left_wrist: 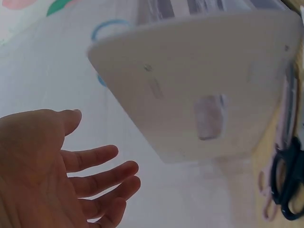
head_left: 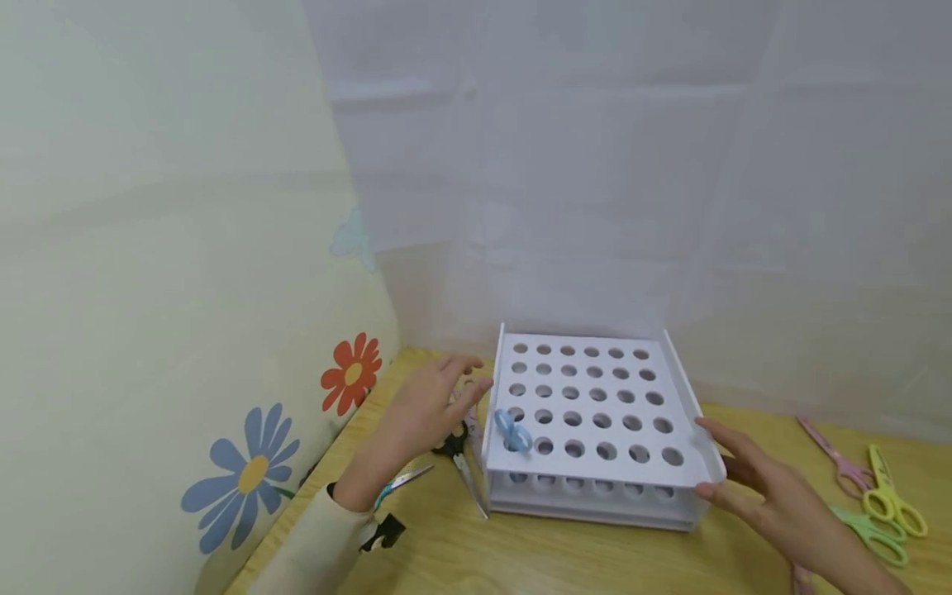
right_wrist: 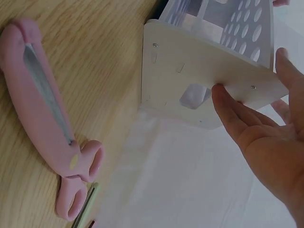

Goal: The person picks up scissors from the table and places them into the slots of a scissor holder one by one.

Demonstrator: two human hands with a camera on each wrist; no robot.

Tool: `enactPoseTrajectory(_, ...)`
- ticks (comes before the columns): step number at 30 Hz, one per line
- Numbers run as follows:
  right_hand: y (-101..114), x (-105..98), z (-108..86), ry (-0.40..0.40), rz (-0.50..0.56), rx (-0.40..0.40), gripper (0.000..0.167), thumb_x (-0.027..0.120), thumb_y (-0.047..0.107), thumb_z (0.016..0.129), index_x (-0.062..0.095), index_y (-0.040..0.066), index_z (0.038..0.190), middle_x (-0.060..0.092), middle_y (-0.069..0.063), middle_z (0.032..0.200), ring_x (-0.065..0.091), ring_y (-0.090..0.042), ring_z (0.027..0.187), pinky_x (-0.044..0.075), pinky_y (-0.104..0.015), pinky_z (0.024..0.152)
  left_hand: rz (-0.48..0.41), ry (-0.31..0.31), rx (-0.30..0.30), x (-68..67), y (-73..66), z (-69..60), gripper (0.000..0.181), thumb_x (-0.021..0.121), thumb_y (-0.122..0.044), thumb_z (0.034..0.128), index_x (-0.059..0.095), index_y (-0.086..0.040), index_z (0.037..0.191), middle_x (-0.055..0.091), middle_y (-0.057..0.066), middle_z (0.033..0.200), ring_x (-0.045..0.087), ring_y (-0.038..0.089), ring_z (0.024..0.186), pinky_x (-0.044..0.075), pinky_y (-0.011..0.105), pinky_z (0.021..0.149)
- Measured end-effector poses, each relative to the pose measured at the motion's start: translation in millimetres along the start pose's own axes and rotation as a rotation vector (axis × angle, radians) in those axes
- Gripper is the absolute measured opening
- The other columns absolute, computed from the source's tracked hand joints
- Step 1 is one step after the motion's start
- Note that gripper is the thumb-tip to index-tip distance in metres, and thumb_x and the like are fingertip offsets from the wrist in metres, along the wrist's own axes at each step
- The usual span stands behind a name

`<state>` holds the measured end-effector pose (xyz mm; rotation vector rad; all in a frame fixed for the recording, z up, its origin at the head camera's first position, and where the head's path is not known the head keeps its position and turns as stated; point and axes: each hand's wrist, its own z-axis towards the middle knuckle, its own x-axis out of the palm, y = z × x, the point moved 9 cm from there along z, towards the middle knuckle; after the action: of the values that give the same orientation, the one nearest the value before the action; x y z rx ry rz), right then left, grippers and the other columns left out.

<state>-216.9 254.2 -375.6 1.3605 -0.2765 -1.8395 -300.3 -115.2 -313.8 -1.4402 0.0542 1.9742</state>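
Note:
A white rack (head_left: 610, 471) with rows of round holes stands on the table. The light blue handles of a pair of scissors (head_left: 514, 431) stick up from its front left corner; the rack hides their blades. My left hand (head_left: 424, 413) hovers beside the rack's left side panel (left_wrist: 175, 95). Its fingers are spread and hold nothing, with a gap to the panel in the left wrist view. On the other side, my right hand (head_left: 773, 487) touches the right side panel (right_wrist: 175, 76) near the front corner with fairly straight fingers.
Black-handled scissors (head_left: 452, 446) lie left of the rack, with teal-handled scissors (head_left: 402, 483) by the left wrist. Pink scissors (head_left: 851, 471), yellow scissors (head_left: 888, 496) and green scissors (head_left: 873, 529) lie at the right. White sheeting (head_left: 595, 207) hangs behind the table.

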Motion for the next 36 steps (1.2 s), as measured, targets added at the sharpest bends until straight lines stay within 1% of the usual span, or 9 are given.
enactPoseTrajectory(4, 1.8, -1.6, 4.8, -0.038, -0.032, -0.032, 0.079, 0.086, 0.015, 0.083, 0.049, 0.018, 0.153, 0.056, -0.027, 0.138, 0.066, -0.008, 0.103, 0.041, -0.005, 0.086, -0.027, 0.028, -0.064, 7.9, 25.5, 6.9, 0.054, 0.046, -0.053, 0.1057, 0.063, -0.011, 0.135, 0.067, 0.010, 0.122, 0.064, 0.028, 0.107, 0.055, 0.046, 0.085)
enactPoseTrajectory(8, 2.2, -0.2, 4.5, -0.091, -0.067, -0.064, 0.075, 0.091, 0.017, 0.076, 0.059, 0.014, 0.145, 0.066, -0.025, 0.125, 0.069, -0.008, 0.093, 0.045, -0.005, 0.082, -0.032, 0.069, -0.133, 20.6, 53.3, 8.1, 0.062, 0.040, -0.062, 0.1032, 0.065, -0.012, 0.131, 0.068, 0.006, 0.118, 0.065, 0.024, 0.105, 0.056, 0.044, 0.083)
enactPoseTrajectory(11, 4.3, -0.6, 2.2, -0.128, -0.125, -0.085, 0.074, 0.093, 0.020, 0.073, 0.063, 0.014, 0.140, 0.072, -0.022, 0.110, 0.070, -0.005, 0.083, 0.045, -0.004, 0.076, -0.013, 0.104, -0.169, 29.0, 72.1, 6.9, 0.060, 0.043, -0.061, 0.1032, 0.067, -0.011, 0.127, 0.068, 0.005, 0.115, 0.064, 0.024, 0.102, 0.055, 0.043, 0.081)
enactPoseTrajectory(15, 9.9, -5.2, 1.0, -0.170, -0.187, -0.130, 0.075, 0.095, 0.024, 0.069, 0.066, 0.015, 0.137, 0.075, -0.018, 0.102, 0.070, -0.005, 0.077, 0.047, -0.006, 0.072, 0.023, 0.186, -0.206, 41.0, 89.7, 5.4, 0.048, 0.055, -0.048, 0.1038, 0.068, -0.008, 0.126, 0.069, 0.009, 0.114, 0.064, 0.027, 0.102, 0.055, 0.046, 0.082)
enactPoseTrajectory(19, 13.5, -10.7, -1.9, -0.185, -0.203, -0.156, 0.075, 0.097, 0.024, 0.066, 0.068, 0.014, 0.134, 0.075, -0.015, 0.103, 0.070, -0.002, 0.075, 0.049, -0.009, 0.068, -0.002, 0.340, -0.242, 59.2, 99.4, 0.4, 0.043, 0.064, -0.033, 0.1021, 0.065, 0.000, 0.130, 0.068, 0.016, 0.116, 0.065, 0.032, 0.106, 0.055, 0.047, 0.085)
enactPoseTrajectory(22, 14.2, -13.9, -6.0, -0.182, -0.205, -0.149, 0.074, 0.097, 0.024, 0.066, 0.069, 0.013, 0.133, 0.075, -0.014, 0.102, 0.069, 0.001, 0.075, 0.050, -0.010, 0.065, -0.017, 0.443, -0.276, 71.6, 103.2, -4.8, 0.047, 0.070, -0.030, 0.0983, 0.062, 0.003, 0.130, 0.067, 0.018, 0.119, 0.064, 0.031, 0.106, 0.055, 0.046, 0.085)
enactPoseTrajectory(24, 14.8, -15.3, -8.0, -0.182, -0.212, -0.146, 0.073, 0.097, 0.024, 0.066, 0.069, 0.013, 0.132, 0.076, -0.014, 0.098, 0.068, 0.003, 0.075, 0.050, -0.010, 0.063, -0.006, 0.486, -0.299, 76.8, 105.4, -8.0, 0.049, 0.074, -0.031, 0.0955, 0.063, 0.003, 0.129, 0.066, 0.016, 0.118, 0.063, 0.028, 0.102, 0.054, 0.044, 0.085)
enactPoseTrajectory(30, 15.8, -19.0, -10.1, -0.207, -0.244, -0.141, 0.074, 0.097, 0.027, 0.065, 0.070, 0.013, 0.132, 0.076, -0.013, 0.093, 0.066, 0.006, 0.075, 0.050, -0.011, 0.060, 0.029, 0.567, -0.309, 85.0, 104.4, -12.4, 0.051, 0.085, -0.034, 0.0851, 0.066, -0.001, 0.119, 0.065, 0.007, 0.107, 0.057, 0.021, 0.092, 0.050, 0.042, 0.084)
enactPoseTrajectory(36, 15.3, -16.4, -6.1, -0.214, -0.237, -0.137, 0.074, 0.097, 0.028, 0.065, 0.070, 0.013, 0.132, 0.076, -0.012, 0.094, 0.067, 0.003, 0.074, 0.050, -0.010, 0.060, 0.064, 0.562, -0.309, 86.4, 107.2, -11.6, 0.053, 0.088, -0.034, 0.0812, 0.066, -0.004, 0.118, 0.062, 0.006, 0.107, 0.056, 0.021, 0.095, 0.050, 0.043, 0.084)
